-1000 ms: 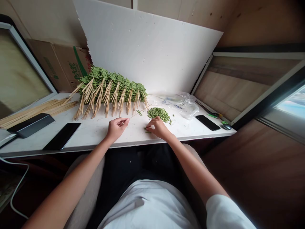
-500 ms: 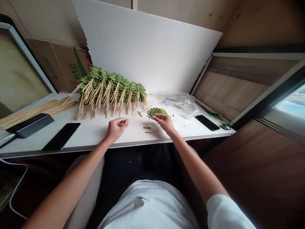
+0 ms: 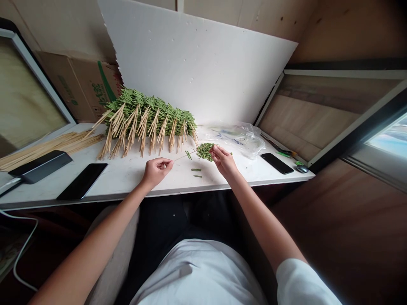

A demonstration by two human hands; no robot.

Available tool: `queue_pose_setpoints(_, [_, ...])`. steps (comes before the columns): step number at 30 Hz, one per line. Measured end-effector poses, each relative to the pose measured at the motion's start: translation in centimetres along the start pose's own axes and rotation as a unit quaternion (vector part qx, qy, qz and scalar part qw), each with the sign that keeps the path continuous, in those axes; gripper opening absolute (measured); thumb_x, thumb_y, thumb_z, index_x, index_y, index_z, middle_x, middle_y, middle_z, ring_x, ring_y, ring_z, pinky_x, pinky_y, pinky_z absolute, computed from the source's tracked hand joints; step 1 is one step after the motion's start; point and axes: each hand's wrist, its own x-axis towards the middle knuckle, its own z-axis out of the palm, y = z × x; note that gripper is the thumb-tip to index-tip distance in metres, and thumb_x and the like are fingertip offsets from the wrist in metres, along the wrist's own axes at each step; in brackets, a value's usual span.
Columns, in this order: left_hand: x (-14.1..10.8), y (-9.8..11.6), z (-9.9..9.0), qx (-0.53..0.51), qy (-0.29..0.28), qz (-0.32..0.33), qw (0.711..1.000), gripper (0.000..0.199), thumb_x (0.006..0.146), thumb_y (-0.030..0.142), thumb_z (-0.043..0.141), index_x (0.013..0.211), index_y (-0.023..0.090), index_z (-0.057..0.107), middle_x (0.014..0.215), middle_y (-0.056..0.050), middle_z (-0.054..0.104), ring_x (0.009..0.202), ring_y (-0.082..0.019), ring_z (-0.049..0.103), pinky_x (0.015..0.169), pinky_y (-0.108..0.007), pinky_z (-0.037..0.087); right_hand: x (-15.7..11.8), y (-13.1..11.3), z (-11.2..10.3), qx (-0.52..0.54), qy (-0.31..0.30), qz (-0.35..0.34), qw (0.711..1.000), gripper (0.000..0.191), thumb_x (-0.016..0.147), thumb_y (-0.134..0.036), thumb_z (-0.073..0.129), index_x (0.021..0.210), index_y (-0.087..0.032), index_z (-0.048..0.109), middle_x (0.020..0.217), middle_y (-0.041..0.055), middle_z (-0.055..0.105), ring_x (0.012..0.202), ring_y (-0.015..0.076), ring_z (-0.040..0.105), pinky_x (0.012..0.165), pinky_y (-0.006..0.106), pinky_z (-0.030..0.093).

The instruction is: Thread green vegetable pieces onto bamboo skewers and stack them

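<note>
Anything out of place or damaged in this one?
Little stands out. Two green pieces lie on the tabletop between the left hand and right hand, apart from the green pile. Behind, the white board has a jagged left edge, as if roughly cut or broken.

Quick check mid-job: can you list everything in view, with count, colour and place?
table: one, white, across the middle
green-loaded skewers: many, green with tan ends, stacked back left
bare sticks: many, tan, left
held stick: one, tan, centre, green pieces at its far end
green pile: one, green, centre
loose green pieces: two, green, nearer than the pile
plastic bag: one, clear, back right
phones: two, black, left and right
block: one, black, far left
white board: one, white, behind
cardboard box: one, brown, back left
shirt: one, white, bottom
left hand: one, bare, pinching the held stick
right hand: one, bare, at the pile
</note>
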Motion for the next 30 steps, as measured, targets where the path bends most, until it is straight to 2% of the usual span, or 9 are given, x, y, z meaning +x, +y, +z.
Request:
queue_pose_setpoints(10, [0.0,0.0,-0.1,0.009,-0.013,0.015,1.0,0.026,0.087,0.04,0.079,0.087,0.014,0.084,0.078,-0.01,0.079,0.06,-0.016,0.065,0.054,-0.026,0.047,-1.0,-0.1,1.3,-0.032,-0.049,-0.003,0.998,0.035,0.075,-0.046,0.094,0.097,-0.023,0.08,0.11,0.0066,0.083,0.118,0.0266,0.076,0.101,0.032,0.063])
queue_pose_setpoints(15, [0.0,0.1,0.0,0.011,-0.017,0.019,1.0,0.027,0.088,0.041,0.078,0.087,0.015,0.084,0.08,-0.01,0.079,0.061,-0.017,0.065,0.056,-0.027,0.048,-1.3,0.0,1.5,-0.065,-0.05,-0.01,0.997,0.043,0.072,-0.054,0.094,0.098,-0.024,0.079,0.113,0.0078,0.082,0.122,0.0298,0.074,0.103,0.038,0.063])
queue_pose_setpoints(20, [0.0,0.3,0.0,0.017,-0.015,0.021,1.0,0.026,0.088,0.04,0.078,0.086,0.015,0.084,0.079,-0.009,0.079,0.061,-0.017,0.063,0.056,-0.027,0.047,-1.5,-0.1,1.7,-0.06,-0.057,-0.013,0.997,0.048,0.067,-0.055,0.098,0.098,-0.023,0.08,0.112,0.0093,0.083,0.121,0.0311,0.075,0.104,0.041,0.062])
queue_pose_setpoints(30, [-0.1,0.5,0.0,0.046,-0.023,0.051,0.997,0.025,0.091,0.039,0.075,0.086,0.016,0.084,0.076,-0.007,0.076,0.059,-0.015,0.057,0.056,-0.027,0.042,-1.3,0.6,1.6,-0.064,-0.03,-0.048,0.996,0.036,0.072,-0.05,0.094,0.091,-0.022,0.081,0.098,0.0079,0.084,0.106,0.03,0.08,0.101,0.042,0.062])
